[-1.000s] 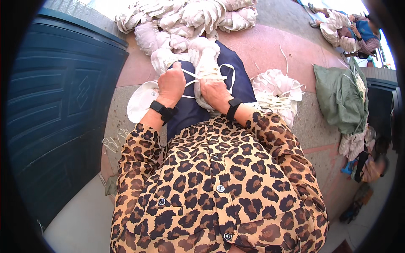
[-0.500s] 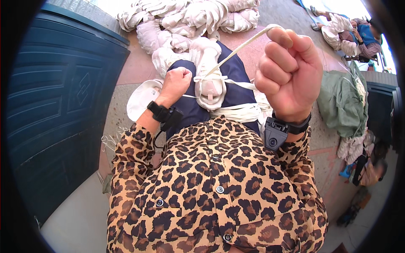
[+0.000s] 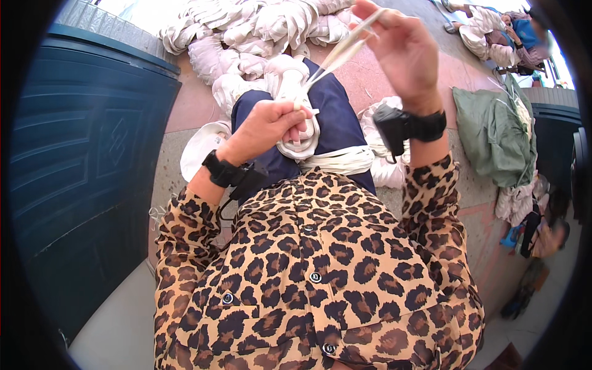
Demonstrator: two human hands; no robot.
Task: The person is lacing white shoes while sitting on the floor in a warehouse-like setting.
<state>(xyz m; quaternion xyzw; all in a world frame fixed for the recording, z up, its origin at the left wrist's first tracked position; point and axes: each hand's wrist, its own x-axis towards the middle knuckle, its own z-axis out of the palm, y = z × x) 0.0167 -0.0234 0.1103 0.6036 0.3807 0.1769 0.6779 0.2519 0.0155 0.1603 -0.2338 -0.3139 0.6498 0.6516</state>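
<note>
A white and pale pink lace-up shoe lies between my thighs on dark blue trousers, its heel towards me. My left hand is closed over its near part, thumb and forefinger pinched on the white shoelace there. Up and to the right, my right hand is raised, blurred by motion, with its fingers partly stretched. The pale shoelace runs in strands from the shoe up to these fingers, which hold it. A bundle of white laces lies across my right thigh.
Many similar pale shoes are heaped ahead of me, and more lie by my right leg. A dark blue panelled door stands at left. A green sack is at right; a seated person is beyond it.
My left hand has moved right onto the shoe and the lace. My right hand has risen and gone slightly left, its fingers less curled, and the lace has swung up with it.
</note>
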